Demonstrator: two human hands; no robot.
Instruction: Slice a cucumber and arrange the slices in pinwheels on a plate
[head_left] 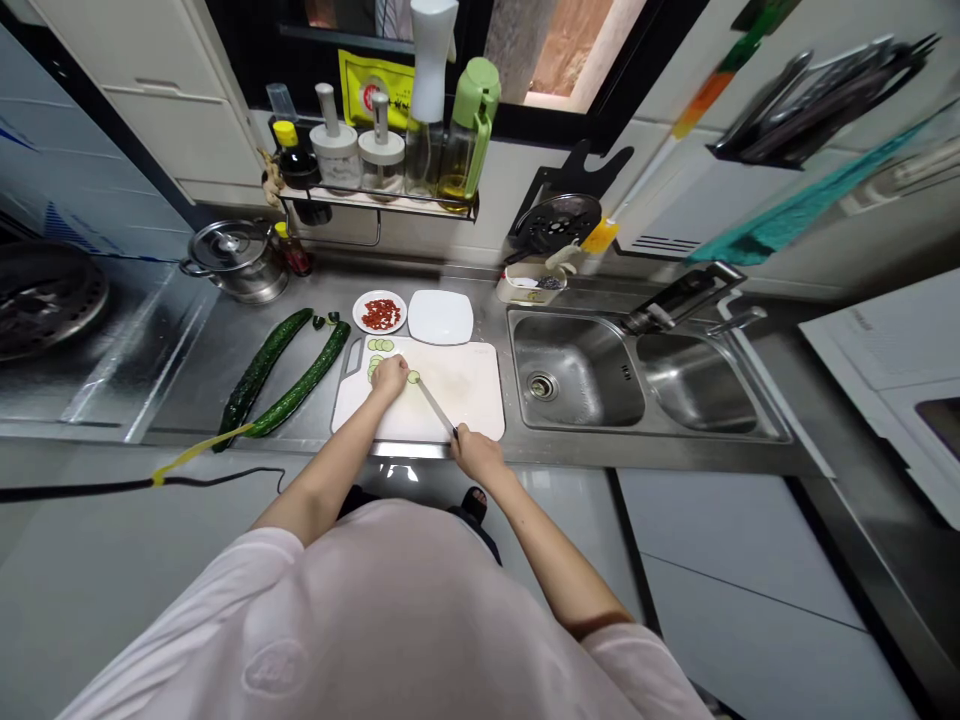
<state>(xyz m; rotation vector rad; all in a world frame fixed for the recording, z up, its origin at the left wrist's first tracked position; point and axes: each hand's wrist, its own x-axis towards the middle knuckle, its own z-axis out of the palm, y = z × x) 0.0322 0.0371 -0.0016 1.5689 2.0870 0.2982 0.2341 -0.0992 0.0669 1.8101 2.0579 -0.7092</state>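
Note:
On the white cutting board (457,400), my right hand (478,452) grips a kitchen knife (436,406) by its handle, the blade slanting up and left. A pale green cucumber slice (413,377) lies at the blade's tip, right by the fingertips of my left hand (390,378). Those fingers are curled together, and whatever is between them is hidden. Several more cucumber slices (380,344) are laid at the board's upper left, some partly covered by my left hand. Left of the board lie two long cucumbers (304,385) (266,362) and small cut ends (319,322).
Behind the board stand a plate of chopped red pieces (360,318) and a white square plate (441,317). A double sink (577,365) is at right, a lidded steel pot (238,262) at back left. A condiment rack (375,200) hangs above.

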